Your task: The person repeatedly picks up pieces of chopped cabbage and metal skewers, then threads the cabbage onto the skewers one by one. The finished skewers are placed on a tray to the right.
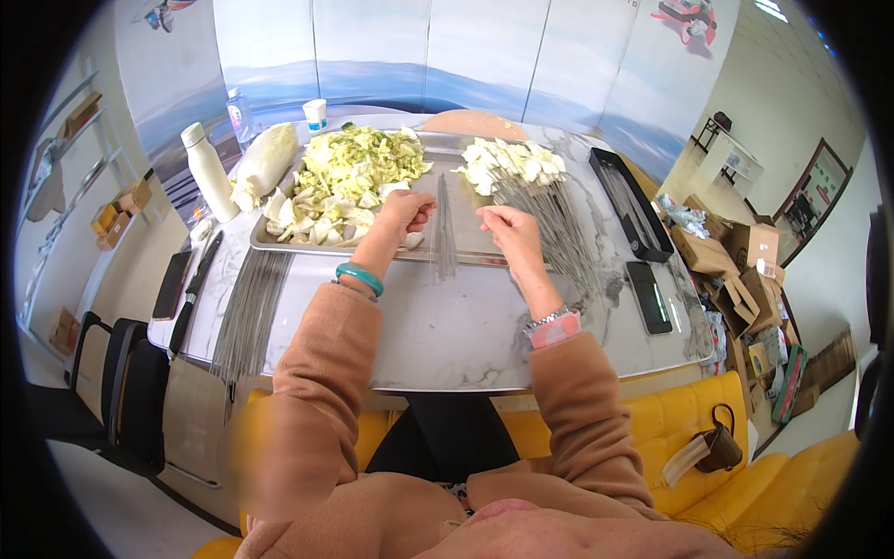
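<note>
Over a metal tray [475, 241] my left hand [411, 211] is curled, its fingertips beside a small bundle of thin metal skewers [443, 234]. To the right of that bundle, my right hand [513, 229] has thumb and forefinger together; whether either hand pinches something is too small to tell. A heap of cut cabbage leaves [356, 168] fills the tray's left part. At the tray's right end, cabbage pieces [515, 164] lie at the far ends of many skewers [569, 230], apparently threaded on them. Another bunch of skewers [248, 314] overhangs the table's near edge on the left.
A whole napa cabbage [269, 164], white bottle [208, 171], clear bottle [239, 119] and paper cup [316, 115] stand or lie at back left. A knife [195, 290] and dark phone [172, 285] lie left. A black box [628, 202] and another phone [649, 298] lie right.
</note>
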`<state>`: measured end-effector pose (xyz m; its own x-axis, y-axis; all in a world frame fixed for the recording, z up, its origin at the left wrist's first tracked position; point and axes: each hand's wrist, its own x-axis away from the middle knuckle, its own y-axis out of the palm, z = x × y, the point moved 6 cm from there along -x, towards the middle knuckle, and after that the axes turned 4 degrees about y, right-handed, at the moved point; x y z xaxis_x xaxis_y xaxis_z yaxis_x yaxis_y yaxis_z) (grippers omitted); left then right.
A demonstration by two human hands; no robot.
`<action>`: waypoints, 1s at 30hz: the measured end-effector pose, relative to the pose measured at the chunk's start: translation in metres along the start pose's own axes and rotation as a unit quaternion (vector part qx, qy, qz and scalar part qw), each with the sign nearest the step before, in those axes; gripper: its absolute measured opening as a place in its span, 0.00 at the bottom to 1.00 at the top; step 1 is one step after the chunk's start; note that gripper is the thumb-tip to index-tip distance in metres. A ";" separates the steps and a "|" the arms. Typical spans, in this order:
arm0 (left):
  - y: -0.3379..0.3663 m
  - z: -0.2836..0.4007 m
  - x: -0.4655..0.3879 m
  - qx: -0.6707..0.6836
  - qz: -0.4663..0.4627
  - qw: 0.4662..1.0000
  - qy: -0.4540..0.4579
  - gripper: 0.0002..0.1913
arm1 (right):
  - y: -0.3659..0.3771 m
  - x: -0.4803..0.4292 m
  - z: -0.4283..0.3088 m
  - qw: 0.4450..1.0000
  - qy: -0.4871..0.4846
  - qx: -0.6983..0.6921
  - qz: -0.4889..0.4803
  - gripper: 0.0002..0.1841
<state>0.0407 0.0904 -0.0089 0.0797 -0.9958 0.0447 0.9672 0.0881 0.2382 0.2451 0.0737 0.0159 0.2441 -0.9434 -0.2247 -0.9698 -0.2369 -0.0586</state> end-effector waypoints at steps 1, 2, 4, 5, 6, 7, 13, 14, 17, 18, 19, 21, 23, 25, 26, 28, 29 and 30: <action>0.003 0.003 0.004 0.029 -0.017 0.999 0.010 0.06 | 0.003 0.001 0.000 0.999 0.007 -0.030 -0.011 0.10; 0.007 0.006 0.007 0.039 -0.033 0.999 0.014 0.06 | 0.004 0.002 0.000 0.999 0.016 -0.049 -0.016 0.11; 0.012 0.008 0.014 0.062 -0.058 0.996 0.023 0.05 | 0.012 0.007 -0.008 0.995 0.037 -0.086 -0.033 0.12; 0.015 0.010 0.016 0.077 -0.072 0.994 0.033 0.05 | 0.016 0.007 -0.007 0.994 0.038 -0.094 -0.037 0.12; 0.018 0.011 0.016 0.092 -0.087 0.991 0.044 0.05 | 0.018 0.007 -0.007 0.993 0.040 -0.103 -0.039 0.13; 0.021 0.013 0.016 0.107 -0.103 0.987 0.054 0.04 | 0.020 0.007 -0.006 0.992 0.042 -0.111 -0.041 0.13; 0.022 0.015 0.017 0.159 -0.147 0.974 0.075 0.04 | 0.044 0.005 -0.008 0.991 0.043 -0.102 -0.080 0.17; 0.022 0.015 0.016 0.163 -0.156 0.971 0.078 0.05 | 0.047 0.006 -0.009 0.990 0.043 -0.096 -0.088 0.17; 0.026 0.018 0.020 0.165 -0.169 0.968 0.082 0.05 | 0.056 0.012 -0.016 0.989 0.059 -0.098 -0.098 0.17; 0.026 0.019 0.021 0.164 -0.171 0.968 0.083 0.06 | 0.057 0.012 -0.016 0.987 0.061 -0.107 -0.103 0.18; 0.026 0.018 0.020 0.161 -0.174 0.968 0.081 0.06 | 0.058 0.012 -0.015 0.985 0.063 -0.116 -0.108 0.18; 0.026 0.017 0.018 0.155 -0.180 0.968 0.078 0.05 | 0.059 0.010 -0.013 0.982 0.063 -0.138 -0.114 0.19; 0.027 0.015 0.018 0.134 -0.189 0.970 0.073 0.05 | 0.058 0.009 -0.011 0.978 0.058 -0.166 -0.115 0.19; 0.029 0.014 0.019 0.125 -0.196 0.970 0.067 0.05 | 0.057 0.008 -0.010 0.975 0.055 -0.184 -0.115 0.21; 0.029 0.013 0.019 0.128 -0.198 0.970 0.063 0.04 | 0.056 0.008 -0.010 0.973 0.054 -0.192 -0.115 0.21; 0.032 0.013 0.021 0.128 -0.206 0.969 0.057 0.04 | 0.056 0.011 -0.013 0.976 0.055 -0.186 -0.097 0.22; 0.032 0.013 0.022 0.127 -0.210 0.968 0.057 0.04 | 0.056 0.012 -0.013 0.978 0.056 -0.182 -0.087 0.22; 0.034 0.015 0.024 0.125 -0.215 0.967 0.057 0.04 | 0.056 0.012 -0.013 0.979 0.052 -0.178 -0.082 0.23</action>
<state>0.0715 0.0700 0.0144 -0.2775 -0.9364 -0.2149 0.8293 -0.3464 0.4385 0.1934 0.0458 0.0229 0.4130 -0.9001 -0.1384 -0.8612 -0.4355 0.2622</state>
